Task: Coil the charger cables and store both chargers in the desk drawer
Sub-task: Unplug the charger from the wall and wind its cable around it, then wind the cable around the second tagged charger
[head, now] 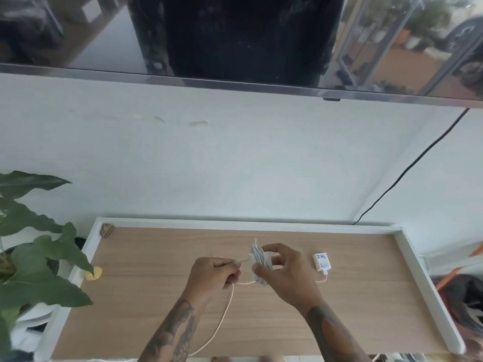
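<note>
Over the middle of the wooden desk top [339, 322], my right hand [285, 273] grips a white charger [258, 259] with its white cable wound around it in several turns. My left hand [211, 273] pinches the loose end of that cable just left of the bundle. A second white charger [322, 261] with a printed label lies flat on the desk to the right of my right hand. Its cream cable [222, 317] runs under my hands and trails down to the desk's near edge. No drawer is visible.
The desk has a raised white rim [428, 280] at the back and sides. A leafy potted plant [34, 252] stands off the left edge. A small shell-like object [107, 229] sits in the far left corner, a yellow one [94, 273] at the left rim. A black wire [407, 171] hangs down the wall.
</note>
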